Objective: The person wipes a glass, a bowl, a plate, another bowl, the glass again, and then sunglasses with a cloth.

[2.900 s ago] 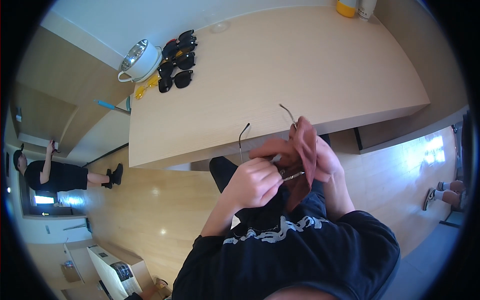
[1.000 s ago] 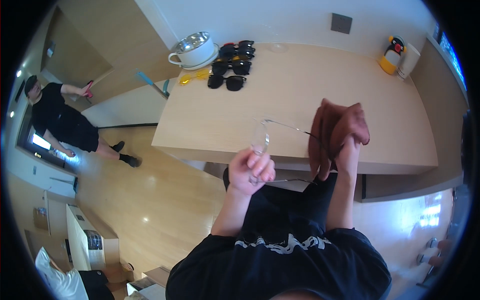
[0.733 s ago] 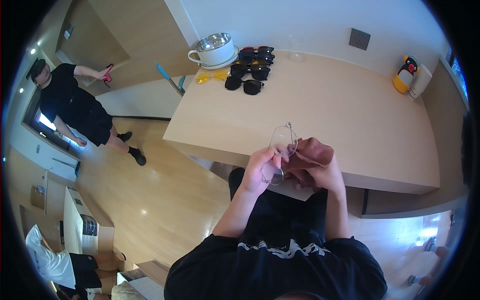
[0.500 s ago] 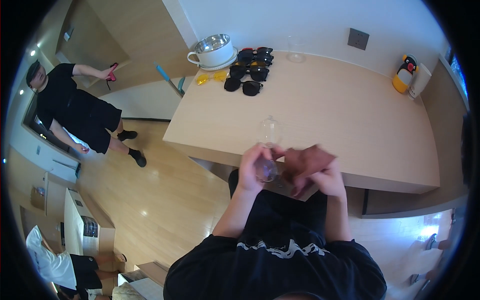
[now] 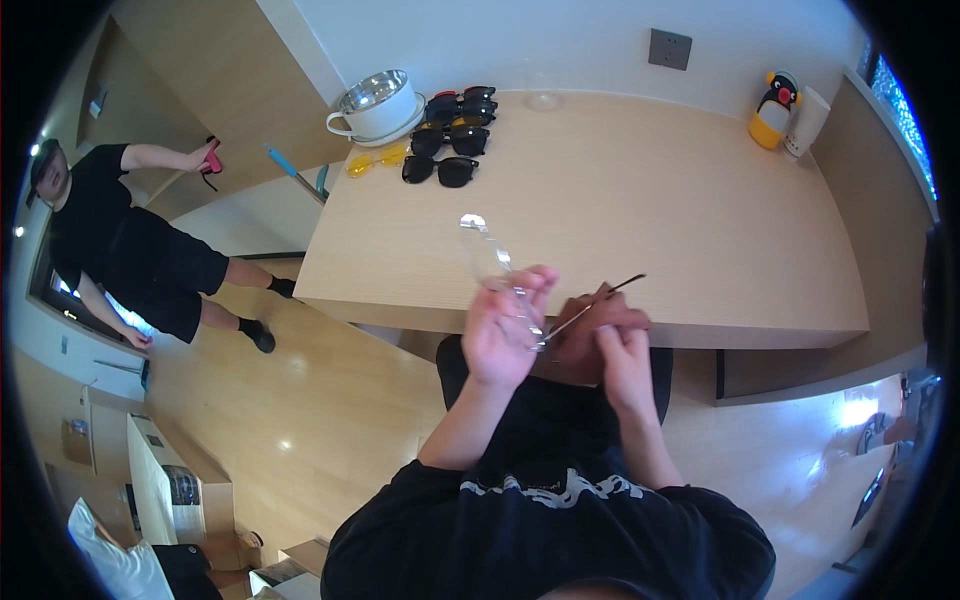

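My left hand [image 5: 499, 337] is closed around the front of a pair of clear eyeglasses [image 5: 488, 245], with one round lens standing up beyond the fingers. One thin temple of the glasses points right, its dark tip above my right hand [image 5: 626, 362]. In that right hand a brown cloth [image 5: 574, 352] is bunched up against the temple. Both hands are just in front of the table's near edge, above my lap. The fingers partly hide the other lens.
On the table [image 5: 640, 210], several dark sunglasses [image 5: 450, 140] lie in a column beside yellow-lensed glasses [image 5: 376, 162] and a white cup [image 5: 376, 104]. A clear round object [image 5: 543, 98] is near the wall. Right: penguin figure [image 5: 775, 112], white tube [image 5: 808, 124]. Another person [image 5: 135, 235] stands left.
The glasses have been turned: the lenses now stand slanted and a temple shows pointing right. The cloth has moved from the lens side down onto the temple. My view has shifted to the right.
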{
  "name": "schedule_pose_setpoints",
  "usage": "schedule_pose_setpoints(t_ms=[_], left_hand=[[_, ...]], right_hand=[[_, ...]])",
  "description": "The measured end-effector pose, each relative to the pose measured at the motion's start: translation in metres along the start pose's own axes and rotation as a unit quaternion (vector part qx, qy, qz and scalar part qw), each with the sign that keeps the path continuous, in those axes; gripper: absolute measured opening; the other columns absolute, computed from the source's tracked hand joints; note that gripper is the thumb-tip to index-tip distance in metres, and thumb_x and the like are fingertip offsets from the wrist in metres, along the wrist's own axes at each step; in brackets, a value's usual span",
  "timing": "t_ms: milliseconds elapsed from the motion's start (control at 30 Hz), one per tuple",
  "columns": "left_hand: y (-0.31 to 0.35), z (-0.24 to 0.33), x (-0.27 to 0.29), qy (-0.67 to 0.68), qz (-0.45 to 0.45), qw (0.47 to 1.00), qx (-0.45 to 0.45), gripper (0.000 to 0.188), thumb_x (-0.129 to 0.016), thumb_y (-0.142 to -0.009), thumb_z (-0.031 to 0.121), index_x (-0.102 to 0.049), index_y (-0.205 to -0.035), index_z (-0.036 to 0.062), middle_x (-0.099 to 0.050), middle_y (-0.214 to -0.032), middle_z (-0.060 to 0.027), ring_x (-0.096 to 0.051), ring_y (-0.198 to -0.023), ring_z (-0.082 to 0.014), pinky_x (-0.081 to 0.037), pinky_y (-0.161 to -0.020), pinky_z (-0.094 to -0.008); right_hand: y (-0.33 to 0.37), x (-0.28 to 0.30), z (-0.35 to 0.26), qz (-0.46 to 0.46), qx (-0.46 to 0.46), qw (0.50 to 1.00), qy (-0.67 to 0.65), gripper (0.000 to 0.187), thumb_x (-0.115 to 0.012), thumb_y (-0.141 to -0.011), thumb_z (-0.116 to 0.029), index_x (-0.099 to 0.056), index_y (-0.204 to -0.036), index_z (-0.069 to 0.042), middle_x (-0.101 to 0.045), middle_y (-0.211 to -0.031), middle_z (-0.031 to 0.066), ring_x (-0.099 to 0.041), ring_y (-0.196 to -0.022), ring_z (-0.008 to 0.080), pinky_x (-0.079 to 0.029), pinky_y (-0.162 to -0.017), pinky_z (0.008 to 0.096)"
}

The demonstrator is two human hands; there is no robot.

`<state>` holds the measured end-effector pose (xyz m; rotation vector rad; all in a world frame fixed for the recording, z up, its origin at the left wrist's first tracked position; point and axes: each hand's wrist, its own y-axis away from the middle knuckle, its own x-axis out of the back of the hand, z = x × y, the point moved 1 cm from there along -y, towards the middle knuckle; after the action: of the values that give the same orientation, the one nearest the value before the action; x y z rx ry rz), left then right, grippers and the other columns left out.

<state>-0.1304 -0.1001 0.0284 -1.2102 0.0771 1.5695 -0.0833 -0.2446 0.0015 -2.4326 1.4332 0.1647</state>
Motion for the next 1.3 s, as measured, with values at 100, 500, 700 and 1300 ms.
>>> schedule_pose_setpoints(t_ms=[100, 500, 700, 1300], left_hand=[[-0.002, -0.012, -0.010, -0.065, 0.009, 0.997, 0.044, 0.028, -0.041, -0.095, 0.023, -0.053, -0.077, 0.0057, -0.054, -0.114, -0.0119, -0.048, -0.113, -0.0237, -0.034, -0.100, -0.0400], [0.010, 0.043, 0.055, -0.133, -0.030, 0.937, 0.321, 0.027, -0.054, -0.090, 0.021, -0.063, -0.088, -0.0048, -0.060, -0.090, -0.0079, -0.058, -0.087, -0.0155, -0.046, -0.075, -0.0274], [-0.001, 0.107, 0.084, -0.371, 0.076, 0.889, 0.256, 0.024, -0.054, -0.090, 0.016, -0.064, -0.091, -0.0057, -0.063, -0.097, -0.0135, -0.061, -0.087, -0.0205, -0.051, -0.075, -0.0324], [-0.184, 0.201, 0.215, -0.471, -0.047, 0.641, 0.605, 0.022, -0.045, -0.092, 0.011, -0.059, -0.102, -0.0031, -0.064, -0.101, -0.0151, -0.062, -0.094, -0.0181, -0.049, -0.083, -0.0279]], right_hand=[[-0.002, -0.016, -0.006, -0.044, 0.036, 0.998, -0.007, 0.012, -0.049, -0.086, -0.002, -0.060, -0.091, 0.000, -0.055, -0.094, 0.0056, -0.054, -0.089, 0.0129, -0.043, -0.076, 0.0256], [-0.007, -0.036, -0.016, -0.225, 0.018, 0.953, 0.202, 0.024, -0.060, -0.073, -0.006, -0.059, -0.095, 0.003, -0.061, -0.081, 0.0160, -0.060, -0.074, 0.0316, -0.047, -0.073, 0.0349], [-0.021, 0.004, -0.014, -0.011, 0.104, 0.990, 0.099, 0.016, -0.060, -0.077, -0.003, -0.065, -0.090, 0.004, -0.065, -0.077, 0.0056, -0.060, -0.074, 0.0149, -0.046, -0.072, 0.0276], [-0.033, 0.055, -0.009, 0.058, 0.173, 0.947, 0.264, 0.008, -0.063, -0.074, 0.001, -0.057, -0.072, 0.005, -0.057, -0.068, 0.0108, -0.054, -0.063, 0.0212, -0.041, -0.061, 0.0285]])
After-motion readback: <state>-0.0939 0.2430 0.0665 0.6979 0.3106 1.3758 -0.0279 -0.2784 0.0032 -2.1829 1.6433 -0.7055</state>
